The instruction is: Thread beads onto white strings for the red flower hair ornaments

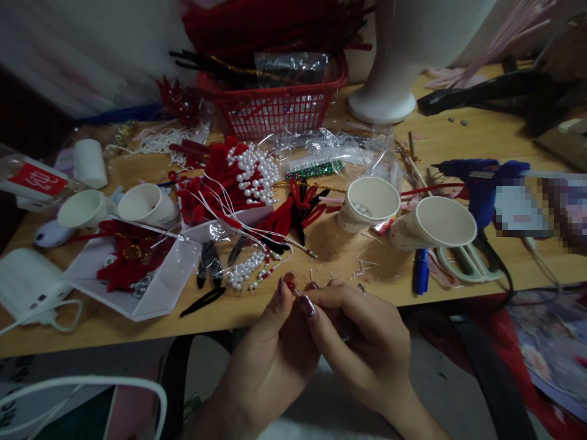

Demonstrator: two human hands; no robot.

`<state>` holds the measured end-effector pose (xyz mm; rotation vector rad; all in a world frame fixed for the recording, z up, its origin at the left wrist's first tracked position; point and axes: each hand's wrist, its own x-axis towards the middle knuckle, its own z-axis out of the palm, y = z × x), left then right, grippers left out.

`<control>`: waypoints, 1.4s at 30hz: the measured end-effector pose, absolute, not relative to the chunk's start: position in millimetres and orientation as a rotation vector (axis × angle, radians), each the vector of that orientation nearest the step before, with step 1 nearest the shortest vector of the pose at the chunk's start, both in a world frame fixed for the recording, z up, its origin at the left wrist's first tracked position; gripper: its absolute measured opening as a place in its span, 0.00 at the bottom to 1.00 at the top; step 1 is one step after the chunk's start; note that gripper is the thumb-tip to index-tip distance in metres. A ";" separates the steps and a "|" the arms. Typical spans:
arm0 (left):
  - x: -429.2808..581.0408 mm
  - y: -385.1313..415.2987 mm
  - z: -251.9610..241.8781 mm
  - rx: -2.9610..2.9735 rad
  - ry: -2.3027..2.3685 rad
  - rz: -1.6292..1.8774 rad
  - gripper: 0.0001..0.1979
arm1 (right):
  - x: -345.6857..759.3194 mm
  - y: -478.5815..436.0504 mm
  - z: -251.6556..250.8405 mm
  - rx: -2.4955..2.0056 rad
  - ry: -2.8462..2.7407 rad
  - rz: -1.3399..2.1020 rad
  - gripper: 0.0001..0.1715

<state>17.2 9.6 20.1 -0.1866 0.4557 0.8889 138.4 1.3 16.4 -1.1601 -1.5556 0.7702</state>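
Both hands meet at the front edge of the wooden table. My left hand (pixel 270 354) pinches a small red piece (pixel 290 282), too small and dim to name exactly. The fingertips of my right hand (pixel 362 342) are closed on a thin, pale, thread-like end (pixel 297 293) that comes from the red piece. Just beyond my fingers lie strands of white pearl beads (pixel 246 270) and a red-and-white beaded strand (pixel 266 269). Behind them is a bunch of red fuzzy stems tipped with white pearls (pixel 254 174).
Paper cups (pixel 371 198) stand behind my right hand, near a blue marker (pixel 420 272), green-handled scissors (pixel 470 263) and a blue glue gun (pixel 481 183). At left is a white tray (pixel 169 287) of red pieces. A red basket (pixel 279 110) and white vase (pixel 383 91) are at the back.
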 end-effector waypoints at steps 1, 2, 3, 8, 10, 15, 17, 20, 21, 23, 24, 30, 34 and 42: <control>17.2 9.5 19.9 -0.189 0.452 0.887 0.08 | 138.4 1.1 16.5 -1.161 -1.555 0.771 0.07; 17.1 9.1 19.6 -0.197 0.452 0.883 0.08 | 138.3 1.0 16.4 -1.163 -1.555 0.772 0.07; 16.9 8.6 19.1 -0.210 0.456 0.878 0.08 | 138.3 0.9 16.3 -1.163 -1.557 0.772 0.07; 15.8 5.9 18.1 -0.270 0.506 0.859 0.10 | 139.4 2.8 15.0 -1.100 -1.596 0.752 0.06; 16.1 5.9 18.7 -0.280 0.526 0.868 0.11 | 139.8 3.7 14.4 -1.081 -1.594 0.749 0.06; 17.6 7.7 19.0 -0.264 0.534 0.890 0.10 | 139.8 2.7 13.1 -1.089 -1.563 0.753 0.06; 17.5 8.0 18.3 -0.240 0.513 0.888 0.09 | 139.8 2.0 13.1 -1.091 -1.546 0.762 0.06; 17.2 7.5 16.8 -0.192 0.497 0.897 0.08 | 140.5 2.1 13.9 -1.088 -1.536 0.781 0.07; 17.0 7.3 16.2 -0.181 0.496 0.904 0.07 | 140.8 2.5 14.1 -1.083 -1.538 0.786 0.07; 16.8 7.0 14.9 -0.169 0.486 0.909 0.07 | 141.4 3.2 14.1 -1.069 -1.543 0.793 0.08; 16.6 6.8 14.3 -0.163 0.476 0.909 0.07 | 141.5 3.4 14.0 -1.066 -1.543 0.795 0.08; 16.7 5.2 11.1 -0.124 0.423 0.928 0.06 | 141.0 1.3 12.7 -1.064 -1.536 0.803 0.09; 16.8 4.3 10.0 -0.129 0.457 0.928 0.08 | 140.7 1.4 13.6 -1.066 -1.552 0.808 0.08; 10.1 4.5 4.2 0.082 0.714 1.045 0.10 | 144.8 1.5 9.7 -1.066 -1.593 0.916 0.06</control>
